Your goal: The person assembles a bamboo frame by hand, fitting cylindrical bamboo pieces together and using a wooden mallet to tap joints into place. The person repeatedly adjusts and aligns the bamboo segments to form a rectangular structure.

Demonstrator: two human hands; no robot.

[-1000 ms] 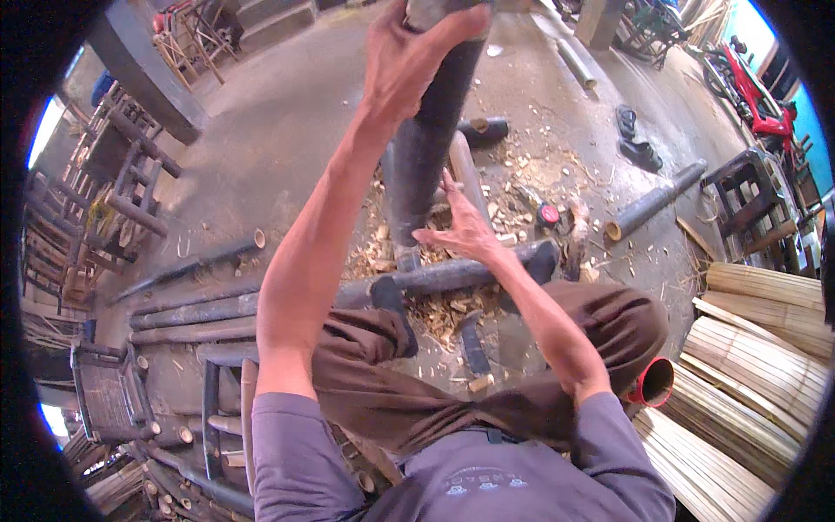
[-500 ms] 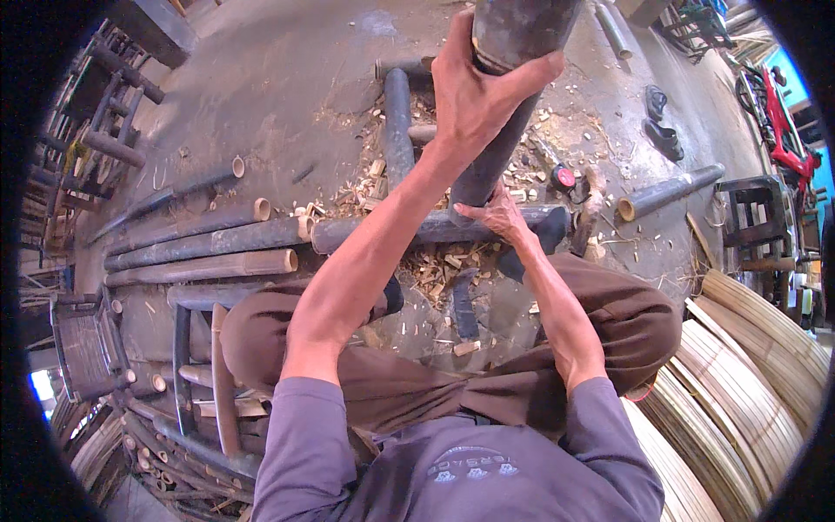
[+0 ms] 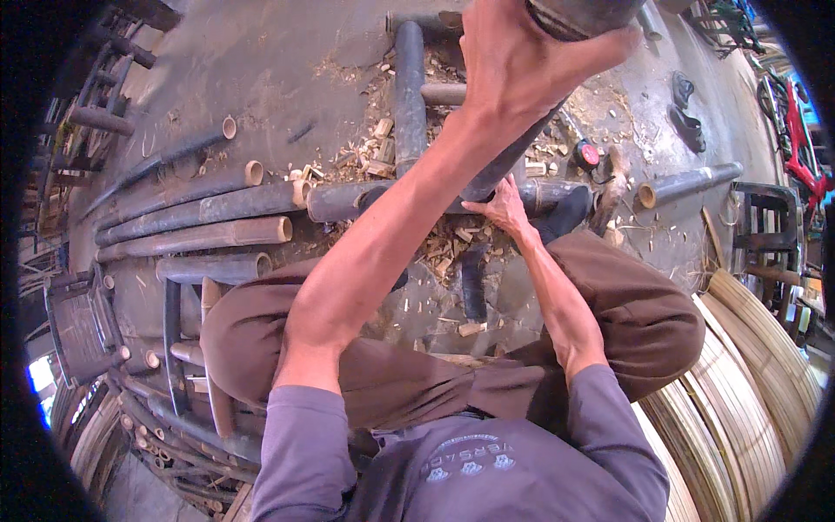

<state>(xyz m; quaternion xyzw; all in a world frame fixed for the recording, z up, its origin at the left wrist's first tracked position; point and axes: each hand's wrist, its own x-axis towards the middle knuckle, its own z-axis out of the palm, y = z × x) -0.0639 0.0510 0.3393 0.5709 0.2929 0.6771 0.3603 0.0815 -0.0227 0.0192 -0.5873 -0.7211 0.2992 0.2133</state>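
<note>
A thick dark bamboo pole [image 3: 520, 150] stands tilted in front of me, its upper end leaning away to the right and cut off by the top edge. High on it, my left hand [image 3: 513, 65] is wrapped round the pole with the thumb stretched across. My right hand [image 3: 504, 209] grips the pole low down, thumb pointing left. That lower end meets a bamboo frame on the floor, at its dark crosswise bamboo piece [image 3: 335, 202]; whether it sits in a hole there is hidden by my hand. The frame's long side piece [image 3: 410, 96] and lighter rung [image 3: 444, 94] extend away from me.
Wood chips [image 3: 378, 148] litter the floor. Several cut bamboo poles [image 3: 200, 235] lie at left. A red-faced round tool [image 3: 589, 155], black sandals [image 3: 687, 126] and another bamboo length [image 3: 691, 184] lie right. Bundled bamboo slats [image 3: 739, 383] are near right; a bamboo frame [image 3: 174, 348] stands near left.
The tilted pole's upper end and my left hand have moved to the right and nearer the top edge. My right hand stays at the lower end. The view has shifted slightly.
</note>
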